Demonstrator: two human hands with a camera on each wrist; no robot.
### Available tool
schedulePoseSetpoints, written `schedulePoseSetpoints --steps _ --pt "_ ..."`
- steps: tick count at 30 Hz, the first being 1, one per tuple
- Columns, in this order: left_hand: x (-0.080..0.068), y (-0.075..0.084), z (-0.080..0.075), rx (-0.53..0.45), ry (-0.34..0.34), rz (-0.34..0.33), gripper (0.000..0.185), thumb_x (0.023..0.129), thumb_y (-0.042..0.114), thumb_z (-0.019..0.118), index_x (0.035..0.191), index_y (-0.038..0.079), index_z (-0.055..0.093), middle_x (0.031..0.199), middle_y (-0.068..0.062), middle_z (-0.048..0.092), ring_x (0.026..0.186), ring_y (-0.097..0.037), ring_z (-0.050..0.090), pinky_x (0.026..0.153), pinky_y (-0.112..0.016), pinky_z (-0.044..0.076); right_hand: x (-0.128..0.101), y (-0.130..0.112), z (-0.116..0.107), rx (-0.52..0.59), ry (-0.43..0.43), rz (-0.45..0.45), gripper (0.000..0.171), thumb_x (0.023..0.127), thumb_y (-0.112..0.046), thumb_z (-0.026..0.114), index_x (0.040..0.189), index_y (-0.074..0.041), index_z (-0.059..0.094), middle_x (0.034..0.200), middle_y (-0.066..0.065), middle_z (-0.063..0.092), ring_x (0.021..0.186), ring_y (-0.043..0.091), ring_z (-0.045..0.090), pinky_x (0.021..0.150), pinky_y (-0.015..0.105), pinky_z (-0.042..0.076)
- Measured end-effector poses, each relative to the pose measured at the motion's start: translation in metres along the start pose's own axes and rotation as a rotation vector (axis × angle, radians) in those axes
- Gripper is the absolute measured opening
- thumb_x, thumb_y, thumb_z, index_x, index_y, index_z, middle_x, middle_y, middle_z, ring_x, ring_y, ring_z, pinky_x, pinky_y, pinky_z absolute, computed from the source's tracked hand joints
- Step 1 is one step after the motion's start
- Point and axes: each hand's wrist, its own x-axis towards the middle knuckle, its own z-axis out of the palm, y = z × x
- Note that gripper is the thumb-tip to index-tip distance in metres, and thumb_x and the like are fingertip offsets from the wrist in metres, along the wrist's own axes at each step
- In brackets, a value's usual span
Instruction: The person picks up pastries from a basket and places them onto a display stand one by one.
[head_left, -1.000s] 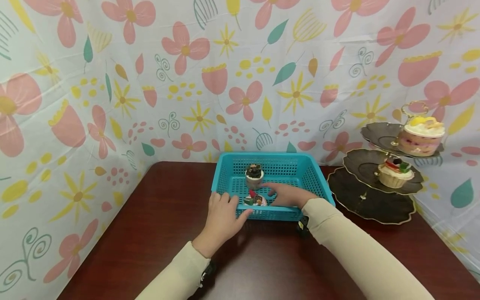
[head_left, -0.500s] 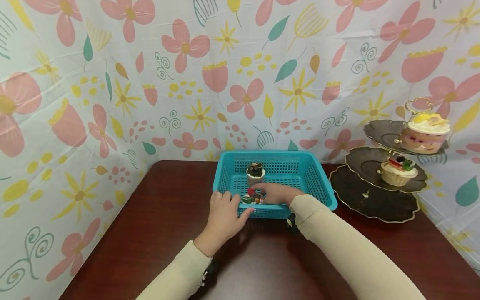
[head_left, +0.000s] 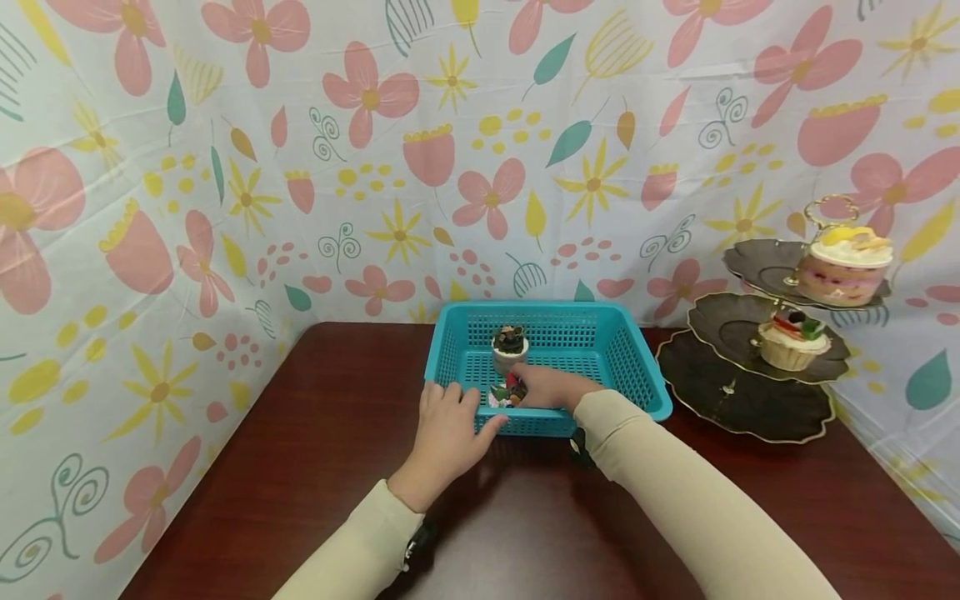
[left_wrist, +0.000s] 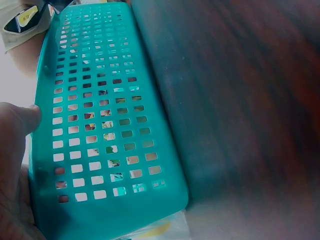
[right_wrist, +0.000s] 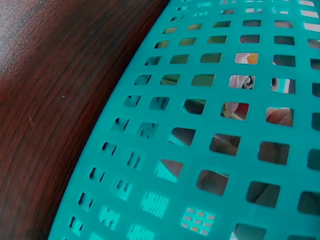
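The right hand (head_left: 551,389) reaches over the near wall of the teal basket (head_left: 633,367) and its fingers close around a small fruit-topped cake (head_left: 508,392) lying on the basket floor by the near-left corner; the fingertips cover part of the cake, so how firm the hold is cannot be told. The left hand (head_left: 448,430) rests against the outside of the basket's near-left corner with fingers fairly straight over the rim, thumb pressed along the near wall; in the left wrist view the thumb (left_wrist: 20,120) lies on the basket's rim (left_wrist: 37,150). A second, chocolate-topped cupcake (head_left: 509,347) stands upright deeper in the basket, toward its far wall, just behind the held cake. The basket sits at the far edge of the dark wooden table (head_left: 315,467), against the flowered backdrop (head_left: 300,167). At the table's far-right corner stands a 3-tier dark stand (head_left: 742,400), carrying a layered dessert cup (head_left: 843,267) on the top tier and a fruit cupcake (head_left: 791,343) on the middle tier.
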Motion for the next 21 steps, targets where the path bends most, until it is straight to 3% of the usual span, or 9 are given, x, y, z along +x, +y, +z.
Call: schedulePoseSetpoints --steps 5,11,21 --pt "-0.001 -0.001 0.003 -0.009 0.004 0.007 0.048 0.095 0.057 0.062 0.094 0.009 0.061 0.089 -0.009 0.054 0.096 -0.033 0.046 0.106 -0.063 0.033 -0.002 0.000 0.003 -0.018 0.072 -0.023 0.036 0.086 -0.019 0.076 0.112 -0.007 0.053 0.089 0.007 0.055 0.075 0.020 0.047 0.068 0.037 0.040" --pt "0.000 -0.002 0.002 -0.009 0.019 0.010 0.048 0.095 0.056 0.062 0.096 0.008 0.061 0.090 -0.010 0.055 0.096 -0.034 0.047 0.107 -0.063 0.033 -0.006 -0.003 0.001 -0.050 0.224 0.004 0.051 0.082 -0.030 0.078 0.120 -0.007 0.052 0.088 0.004 0.060 0.071 0.018 0.055 0.065 0.035 0.046" --pt "0.002 -0.002 0.001 -0.001 -0.004 0.000 0.049 0.096 0.058 0.060 0.093 0.010 0.059 0.089 -0.009 0.054 0.098 -0.034 0.047 0.108 -0.063 0.032 -0.042 0.006 -0.021 0.107 0.418 0.066 0.043 0.081 -0.032 0.073 0.108 -0.010 0.047 0.084 0.010 0.054 0.062 0.021 0.048 0.055 0.035 0.040"
